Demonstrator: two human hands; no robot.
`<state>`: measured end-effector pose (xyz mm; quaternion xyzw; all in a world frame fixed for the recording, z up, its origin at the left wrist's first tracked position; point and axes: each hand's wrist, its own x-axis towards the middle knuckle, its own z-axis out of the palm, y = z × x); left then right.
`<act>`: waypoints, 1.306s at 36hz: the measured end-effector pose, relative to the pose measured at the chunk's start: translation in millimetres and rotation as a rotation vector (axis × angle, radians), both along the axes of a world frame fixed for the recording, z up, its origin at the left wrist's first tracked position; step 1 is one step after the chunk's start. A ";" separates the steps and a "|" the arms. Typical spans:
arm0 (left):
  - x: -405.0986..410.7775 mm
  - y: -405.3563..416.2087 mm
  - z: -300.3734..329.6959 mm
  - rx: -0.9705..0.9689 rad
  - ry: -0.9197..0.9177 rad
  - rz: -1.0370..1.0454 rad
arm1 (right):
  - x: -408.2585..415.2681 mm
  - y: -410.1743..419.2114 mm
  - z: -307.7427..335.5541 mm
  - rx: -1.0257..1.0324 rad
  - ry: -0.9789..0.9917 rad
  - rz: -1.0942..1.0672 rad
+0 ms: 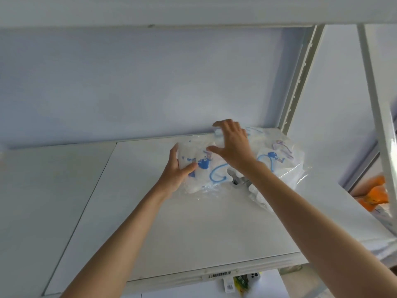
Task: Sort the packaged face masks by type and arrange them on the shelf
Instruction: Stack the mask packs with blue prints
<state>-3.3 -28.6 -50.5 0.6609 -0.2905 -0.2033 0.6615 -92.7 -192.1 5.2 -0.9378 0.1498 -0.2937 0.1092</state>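
A clear packet holding a white face mask with blue print and a blue loop (202, 168) lies on the white shelf board (171, 222), near the back wall. My left hand (179, 168) grips its left edge, thumb on top. My right hand (233, 145) hovers over the packet with fingers spread and straight, just above or touching it. More packaged masks (277, 155) with blue and purple print sit heaped to the right, by the shelf post. A small grey metal piece (237, 179) shows under my right wrist.
A perforated white upright (298, 82) stands at the shelf's back right corner, with another post (378, 104) further right. Orange packets (376, 194) lie beyond the right edge. A barcode label (219, 275) is on the shelf's front lip. An upper shelf (150, 11) hangs overhead.
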 end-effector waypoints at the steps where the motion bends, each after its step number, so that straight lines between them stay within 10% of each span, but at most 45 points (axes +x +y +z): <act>1: 0.2 0.6 -0.2 -0.033 0.024 0.025 | -3.6 0.4 -5.8 0.118 -0.127 -0.076; 9: -1.8 -2.5 -0.8 -0.164 0.083 0.100 | -12.2 13.2 -32.6 1.242 -0.169 -0.046; 32: -7.8 -18.8 -10.5 -0.125 -0.068 0.169 | -12.0 35.8 -52.1 0.912 -0.129 0.142; 39: 1.8 -16.0 -15.6 -0.131 -0.022 0.272 | -59.0 -55.9 -34.1 0.430 -0.054 -0.437; 47: 6.4 -19.9 -12.8 -0.115 -0.019 0.289 | -118.5 -130.7 -45.3 0.279 0.563 -0.792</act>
